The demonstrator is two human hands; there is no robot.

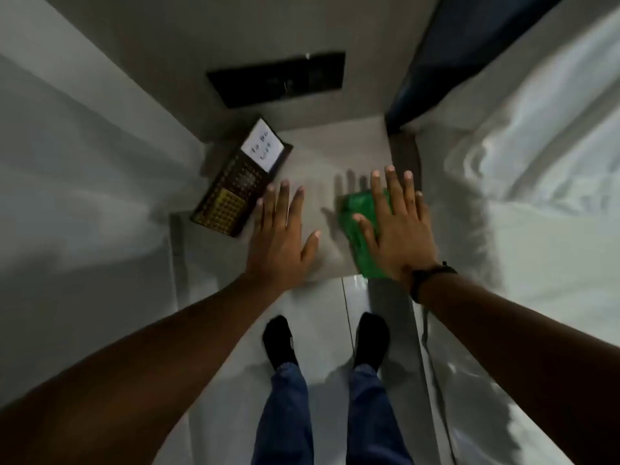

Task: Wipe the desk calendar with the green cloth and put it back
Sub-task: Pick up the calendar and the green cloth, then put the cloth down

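A: Where is the dark rectangular desk calendar point(240, 177) with the white note panel and yellow grid?

B: It lies on the pale grey tabletop point(315, 152), angled, by the back-left corner.

A: And the hands?

B: The left hand point(285, 234) is spread flat with fingers splayed, holding nothing, its fingertips just beside the calendar's near edge. The right hand point(397, 223), also spread flat, presses on the crumpled green cloth point(360, 229), well right of the calendar.

A: Anything on the wrist?

B: A black wristband point(426, 278).
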